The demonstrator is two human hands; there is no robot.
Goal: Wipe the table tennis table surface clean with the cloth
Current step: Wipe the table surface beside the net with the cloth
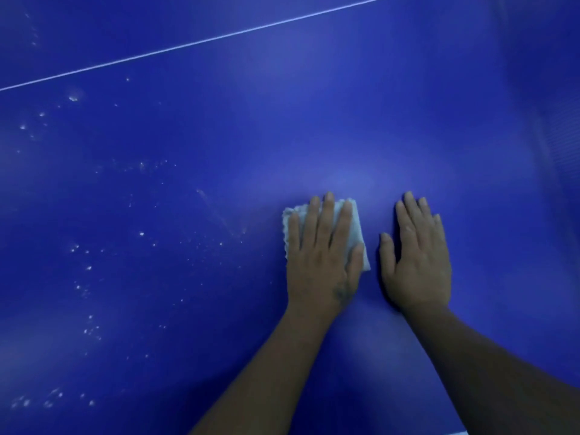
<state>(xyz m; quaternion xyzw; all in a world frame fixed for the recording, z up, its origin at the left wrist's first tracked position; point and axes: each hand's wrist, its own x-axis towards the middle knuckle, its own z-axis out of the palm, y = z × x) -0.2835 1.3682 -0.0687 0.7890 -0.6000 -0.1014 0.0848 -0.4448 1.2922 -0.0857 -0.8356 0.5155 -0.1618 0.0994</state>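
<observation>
The blue table tennis table (219, 127) fills the view. My left hand (320, 252) lies flat with straight fingers on a small folded white cloth (356, 229), pressing it onto the surface right of centre. Only the cloth's edges show around the fingers. My right hand (417, 255) rests flat on the bare table just to the right of the cloth, fingers straight, holding nothing. White specks and smears (84, 277) dot the left half of the table.
A thin white line (194, 43) crosses the table diagonally at the top. The net (561, 136) stands dimly along the right edge. A pale strip of the table's near edge (455, 432) shows at the bottom.
</observation>
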